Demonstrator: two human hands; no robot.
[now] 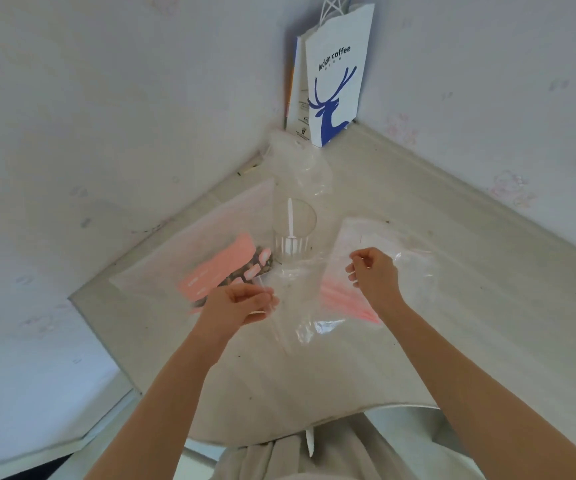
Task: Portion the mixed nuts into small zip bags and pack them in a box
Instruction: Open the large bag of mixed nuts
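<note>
A clear zip bag (309,299) is stretched between my two hands above the pale table (470,271). My left hand (241,304) pinches its left edge and my right hand (373,271) pinches its upper right edge. Behind my left hand lies a large clear bag with a pink label (217,263), and dark mixed nuts (245,273) show through it. A clear glass (291,228) with a white spoon in it stands just beyond the hands. At the right lies a stack of zip bags with pink strips (348,299), partly under the held bag.
A white paper bag with a blue deer print (335,81) stands in the wall corner at the back. Crumpled clear plastic (297,161) lies in front of it. The table's front edge curves near my body, and walls close in left and right.
</note>
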